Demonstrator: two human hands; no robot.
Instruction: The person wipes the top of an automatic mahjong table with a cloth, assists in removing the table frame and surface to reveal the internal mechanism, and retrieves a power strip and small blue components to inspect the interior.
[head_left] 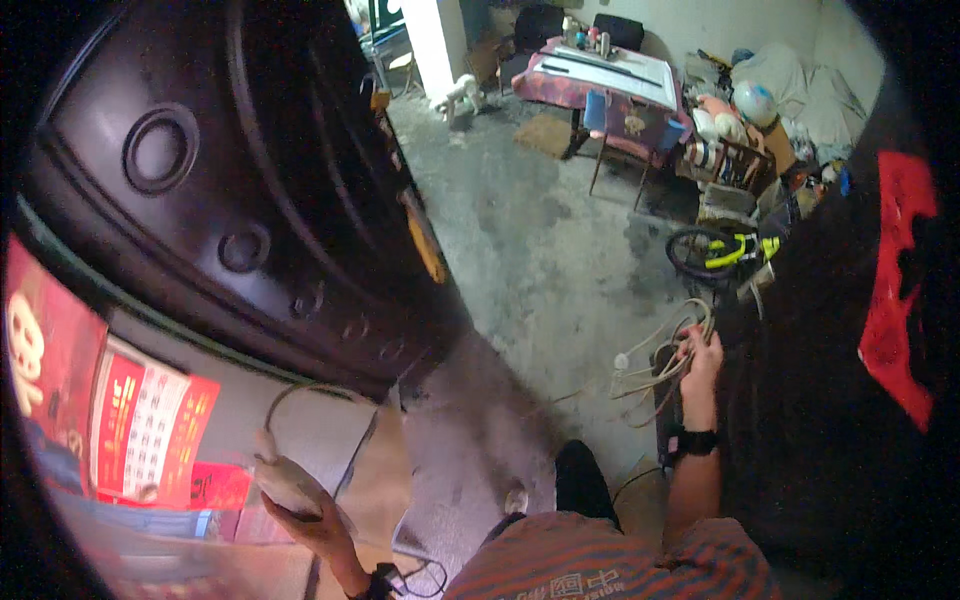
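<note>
In my right hand [703, 352], fingers closed, is a loosely looped pale cable [655, 378]. A small white end piece [621, 361], which looks like a plug, hangs at the left of the loops. My left hand [318, 525] is lower left, its fingers wrapped round a pale oblong block [292, 484], blurred by motion. From the block's upper end a cord [290, 392] arches up and rightward toward the foot of the dark door. Whether this cord joins the looped cable I cannot tell. Each wrist wears a black band.
A dark moulded door [200, 190] stands open at left, beside red posters and a calendar [150, 425]. Another dark panel with torn red paper [900, 290] is at right. Beyond are a bicycle [715, 252], a cloth-covered table [530, 85], a folding chair [632, 122], heaped belongings and a white dog [460, 97].
</note>
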